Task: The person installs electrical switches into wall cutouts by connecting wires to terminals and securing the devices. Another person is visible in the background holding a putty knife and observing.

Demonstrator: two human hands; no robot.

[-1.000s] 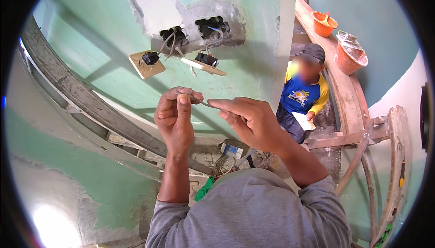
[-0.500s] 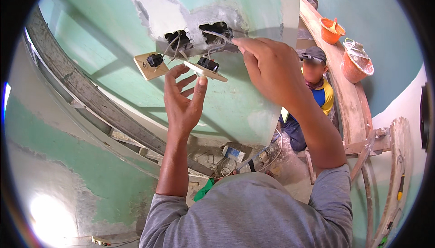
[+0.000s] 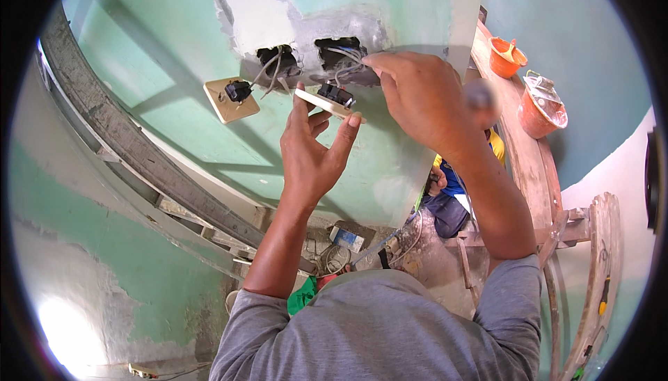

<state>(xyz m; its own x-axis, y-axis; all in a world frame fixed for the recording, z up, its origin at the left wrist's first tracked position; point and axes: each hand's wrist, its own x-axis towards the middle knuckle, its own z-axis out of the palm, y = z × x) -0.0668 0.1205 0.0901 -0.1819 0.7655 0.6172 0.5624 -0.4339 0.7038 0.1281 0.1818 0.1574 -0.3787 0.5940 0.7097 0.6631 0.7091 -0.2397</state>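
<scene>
I have the left hand (image 3: pixel 313 151) pinching a cream plate (image 3: pixel 323 102), black fitting attached, between thumb and fingers. Above and right of that hand, the right hand (image 3: pixel 426 99) has fingers bunched at grey wires (image 3: pixel 351 54); I cannot tell whether it grips them. Left of both hands hangs a second plate (image 3: pixel 228 107).

two faceplates (image 3: pixel 325 105), two buckets (image 3: pixel 536 118)

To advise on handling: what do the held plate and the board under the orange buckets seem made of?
Cream plate: probably hard plastic, smooth, judging by its even colour and clean edges. Board: likely bare wood, rough, from its brown streaks.
</scene>
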